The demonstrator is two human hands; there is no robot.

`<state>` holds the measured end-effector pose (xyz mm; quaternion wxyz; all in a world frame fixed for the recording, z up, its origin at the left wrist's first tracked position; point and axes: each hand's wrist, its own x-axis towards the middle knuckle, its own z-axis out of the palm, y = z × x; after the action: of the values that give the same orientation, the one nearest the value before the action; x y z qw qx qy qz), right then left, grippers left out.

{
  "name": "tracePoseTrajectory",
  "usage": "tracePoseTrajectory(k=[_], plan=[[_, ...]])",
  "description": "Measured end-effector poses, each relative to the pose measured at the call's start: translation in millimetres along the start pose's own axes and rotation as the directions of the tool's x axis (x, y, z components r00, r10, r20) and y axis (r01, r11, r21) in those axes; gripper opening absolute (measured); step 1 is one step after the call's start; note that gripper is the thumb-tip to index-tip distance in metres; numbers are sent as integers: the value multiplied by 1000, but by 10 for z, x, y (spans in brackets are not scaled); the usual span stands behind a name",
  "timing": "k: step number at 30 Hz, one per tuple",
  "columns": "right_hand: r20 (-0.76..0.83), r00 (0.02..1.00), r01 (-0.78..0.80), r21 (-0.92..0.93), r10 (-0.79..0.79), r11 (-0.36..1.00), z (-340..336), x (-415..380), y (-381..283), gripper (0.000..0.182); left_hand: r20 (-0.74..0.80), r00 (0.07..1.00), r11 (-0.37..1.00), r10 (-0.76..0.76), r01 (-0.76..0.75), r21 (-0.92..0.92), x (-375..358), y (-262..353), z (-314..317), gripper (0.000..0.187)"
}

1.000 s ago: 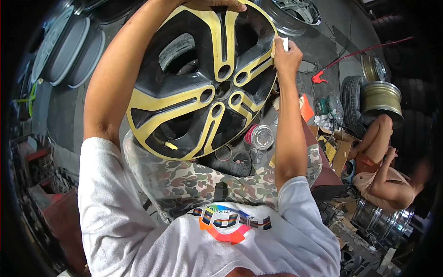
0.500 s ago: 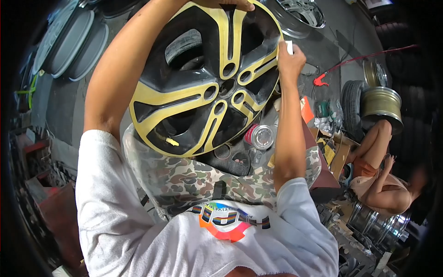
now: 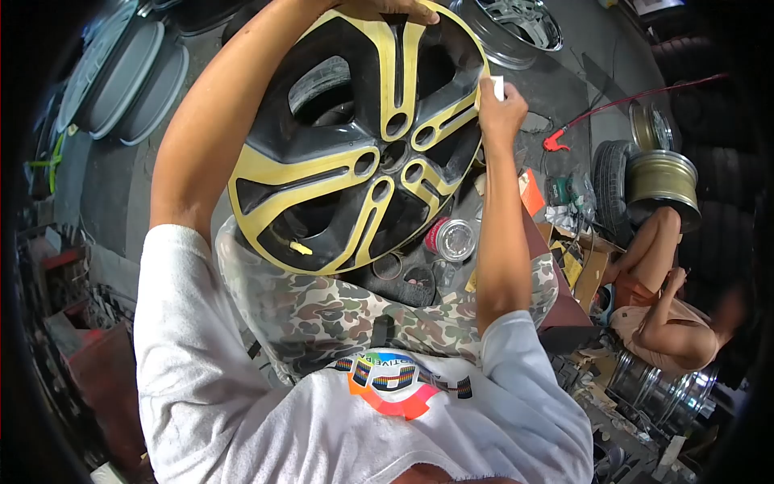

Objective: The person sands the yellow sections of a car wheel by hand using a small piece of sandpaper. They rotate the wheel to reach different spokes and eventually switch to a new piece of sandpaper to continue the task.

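A large black wheel rim (image 3: 393, 153) with yellow spoke faces and a yellow edge leans over my camouflage-clad lap. At its top edge, my left hand (image 3: 403, 10) grips the rim, partly cut off by the frame's upper border. On the right edge of the rim, my right hand (image 3: 503, 111) pinches a small white piece (image 3: 497, 87) against the yellow border. A small yellow scrap (image 3: 301, 248) sticks to the lower left part of the rim.
A clear-lidded can (image 3: 455, 240) stands below the rim. A red air gun (image 3: 556, 140) with a hose lies at the right. Another person (image 3: 669, 323) sits at the far right near a gold rim (image 3: 663, 177). Grey rims (image 3: 133, 81) stand upper left.
My right hand has shifted slightly left and down along the rim's edge with the white piece, which shows more now. The rim has moved slightly; the other person's hand has lowered.
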<state>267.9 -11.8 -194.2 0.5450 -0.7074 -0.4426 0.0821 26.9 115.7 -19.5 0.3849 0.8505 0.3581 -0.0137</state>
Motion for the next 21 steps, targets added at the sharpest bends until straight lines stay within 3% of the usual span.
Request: tracePoseTrajectory(k=[3, 5, 6, 9, 11, 13, 14, 19, 21], plan=[[19, 999, -38, 30, 38, 999, -3, -18, -4, 39, 14, 1000, 1000, 18, -18, 1, -6, -18, 5, 40], [30, 999, -35, -49, 37, 998, 20, 86, -10, 38, 36, 999, 999, 14, -13, -30, -6, -28, 51, 40], [37, 993, -111, 56, 109, 992, 42, 123, -71, 38, 36, 999, 998, 13, -11, -62, -22, 8, 37, 40], [-10, 1000, -15, -44, 14, 999, 25, 64, -27, 37, 2, 1000, 1000, 10, -10, 0, -28, 11, 0, 42], [-6, 1000, -16, -40, 16, 999, 2, -15, 1, 37, 15, 1000, 998, -9, 9, -54, -31, 21, 0, 42], [13, 996, -90, 22, 90, 996, 12, -34, -52, 36, -38, 999, 992, 4, 1, 126, -117, 110, 6, 43], [39, 994, -106, -11, 106, 994, 19, 34, -31, 35, 14, 1000, 999, 14, -15, 44, 7, -40, 14, 42], [1, 992, -123, 33, 123, 992, 45, 79, -45, 36, -1, 1000, 1000, 17, -17, 24, -19, 13, 16, 41], [-15, 999, -42, -23, 42, 999, 22, -55, 47, 36, -14, 1000, 997, 27, -26, 71, -53, 58, 12, 41]])
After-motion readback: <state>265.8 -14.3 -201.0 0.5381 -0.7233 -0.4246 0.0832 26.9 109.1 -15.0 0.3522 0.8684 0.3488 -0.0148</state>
